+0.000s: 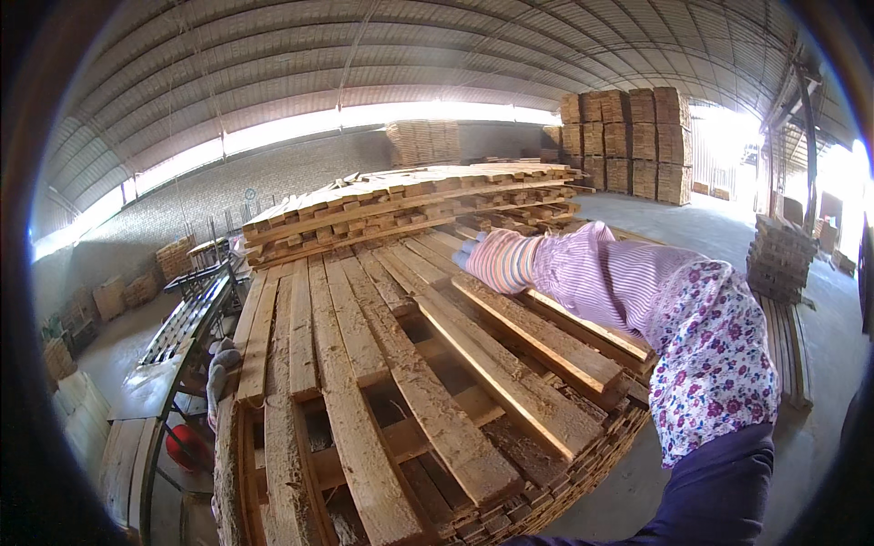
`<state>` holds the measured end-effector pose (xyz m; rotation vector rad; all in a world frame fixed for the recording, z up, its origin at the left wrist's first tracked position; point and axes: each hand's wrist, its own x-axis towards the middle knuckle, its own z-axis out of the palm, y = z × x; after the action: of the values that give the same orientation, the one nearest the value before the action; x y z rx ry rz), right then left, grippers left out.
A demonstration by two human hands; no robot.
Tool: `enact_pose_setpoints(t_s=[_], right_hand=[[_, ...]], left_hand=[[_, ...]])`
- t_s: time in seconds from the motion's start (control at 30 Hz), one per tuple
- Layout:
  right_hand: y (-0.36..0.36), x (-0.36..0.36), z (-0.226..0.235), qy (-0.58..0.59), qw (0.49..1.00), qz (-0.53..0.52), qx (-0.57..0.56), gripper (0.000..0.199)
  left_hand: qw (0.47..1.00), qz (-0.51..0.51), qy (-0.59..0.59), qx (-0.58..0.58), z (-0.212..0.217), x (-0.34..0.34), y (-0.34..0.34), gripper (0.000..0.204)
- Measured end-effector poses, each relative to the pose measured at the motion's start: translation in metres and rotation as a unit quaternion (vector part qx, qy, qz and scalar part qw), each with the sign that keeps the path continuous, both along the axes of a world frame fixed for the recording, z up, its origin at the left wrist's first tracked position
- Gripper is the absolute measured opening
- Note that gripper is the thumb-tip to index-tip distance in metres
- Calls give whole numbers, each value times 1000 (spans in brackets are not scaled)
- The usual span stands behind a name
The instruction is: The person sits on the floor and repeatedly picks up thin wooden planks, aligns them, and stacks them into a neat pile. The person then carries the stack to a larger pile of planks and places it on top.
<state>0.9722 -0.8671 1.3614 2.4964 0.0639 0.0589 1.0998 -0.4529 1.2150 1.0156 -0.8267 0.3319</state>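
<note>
A broad stack of rough wooden planks (401,400) fills the middle, its top boards laid side by side with gaps between some. From the lower right my right arm, in a striped and flowered sleeve, stretches over the stack. My right hand (475,252), in a striped glove with grey-blue fingertips, is down at the boards near the far part of this layer. Its fingers are mostly hidden, so its grip does not show. My left hand (221,364), in a grey glove, is against the stack's left edge. Its fingers are too small and shaded to make out.
Behind lies a higher layered pile of planks (401,205). A metal-framed bench (187,337) runs along the left, with a red round object (187,448) beneath it. Tall bundled lumber stacks (628,146) stand at the back right. A smaller wood pile (780,259) is on the right.
</note>
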Motion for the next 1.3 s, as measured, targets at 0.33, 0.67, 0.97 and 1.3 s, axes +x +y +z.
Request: enact_pose_setpoints(t_s=[0.33, 0.67, 0.97, 1.3], right_hand=[[6, 14, 3, -4, 996, 18, -88, 18], [28, -100, 28, -65, 990, 93, -87, 32], [78, -269, 31, -20, 998, -5, -62, 65], [110, -150, 66, -32, 989, 2, 145, 46]], left_hand=[[1000, 5, 5, 0, -10, -7, 10, 53], [1000, 20, -2, 3, -10, -7, 14, 52], [1000, 12, 6, -4, -16, -5, 14, 50], [1000, -11, -2, -18, -20, 13, 29, 49]])
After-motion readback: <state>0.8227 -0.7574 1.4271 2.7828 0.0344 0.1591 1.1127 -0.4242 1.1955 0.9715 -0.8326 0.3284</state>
